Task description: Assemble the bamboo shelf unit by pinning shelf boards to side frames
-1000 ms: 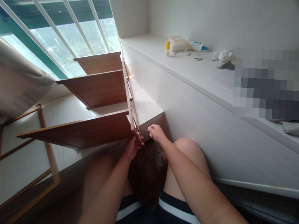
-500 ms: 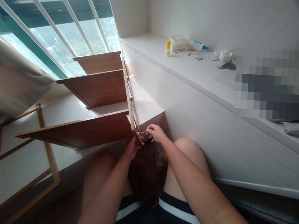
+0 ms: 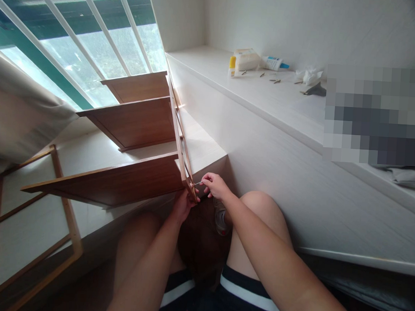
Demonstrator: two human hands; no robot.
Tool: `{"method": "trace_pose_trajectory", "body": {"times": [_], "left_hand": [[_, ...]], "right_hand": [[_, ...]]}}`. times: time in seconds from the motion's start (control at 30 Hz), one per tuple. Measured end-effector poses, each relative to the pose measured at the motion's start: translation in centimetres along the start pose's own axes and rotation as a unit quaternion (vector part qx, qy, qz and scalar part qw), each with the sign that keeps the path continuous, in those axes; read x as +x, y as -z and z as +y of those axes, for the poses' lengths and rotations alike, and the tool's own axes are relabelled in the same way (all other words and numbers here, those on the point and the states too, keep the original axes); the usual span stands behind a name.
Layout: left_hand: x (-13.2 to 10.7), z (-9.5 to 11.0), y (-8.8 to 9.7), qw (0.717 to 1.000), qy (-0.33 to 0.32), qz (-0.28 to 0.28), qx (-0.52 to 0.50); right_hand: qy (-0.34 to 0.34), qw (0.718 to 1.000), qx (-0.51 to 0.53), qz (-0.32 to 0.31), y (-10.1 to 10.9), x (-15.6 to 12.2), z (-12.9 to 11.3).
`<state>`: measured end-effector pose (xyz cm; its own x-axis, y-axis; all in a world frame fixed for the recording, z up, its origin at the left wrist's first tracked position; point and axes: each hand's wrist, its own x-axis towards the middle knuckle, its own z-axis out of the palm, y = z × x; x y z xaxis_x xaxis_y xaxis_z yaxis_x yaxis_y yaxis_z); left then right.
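A brown wooden shelf unit stands on the pale ledge, its boards [image 3: 146, 123] jutting left from a slim side frame [image 3: 181, 154]. Around the near lower end of that frame, my left hand [image 3: 184, 204] is closed, with its far fingers partly hidden by the wood. My right hand [image 3: 217, 186] pinches a thin metal rod [image 3: 198, 183], which looks like a hex key. The rod's tip points at the frame's end, right beside my left fingers; whether it sits in a screw head is too small to tell.
A separate wooden frame [image 3: 73, 227] leans at the left. On the raised ledge [image 3: 213, 64] lie a yellow-capped bottle [image 3: 232, 67], a blue-capped tube [image 3: 272, 63], several metal bolts [image 3: 275, 81] and crumpled plastic [image 3: 310, 76]. A curtain [image 3: 23, 111] hangs by the barred window. My knees flank my hands.
My right hand and the rod have shifted very slightly left, nearer the frame's end. My left hand keeps its hold, and the shelf unit stays put.
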<state>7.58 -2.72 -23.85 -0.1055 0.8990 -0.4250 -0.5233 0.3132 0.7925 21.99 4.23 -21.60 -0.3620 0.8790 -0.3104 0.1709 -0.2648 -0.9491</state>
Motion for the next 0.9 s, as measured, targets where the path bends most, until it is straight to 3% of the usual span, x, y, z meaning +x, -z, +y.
{"method": "trace_pose_trajectory", "body": {"times": [0.9], "left_hand": [[0.04,-0.10,0.09,1.000,-0.005,-0.003,-0.001]], "right_hand": [[-0.022,1.000,-0.009,-0.005,0.32,-0.12,0.14]]}}
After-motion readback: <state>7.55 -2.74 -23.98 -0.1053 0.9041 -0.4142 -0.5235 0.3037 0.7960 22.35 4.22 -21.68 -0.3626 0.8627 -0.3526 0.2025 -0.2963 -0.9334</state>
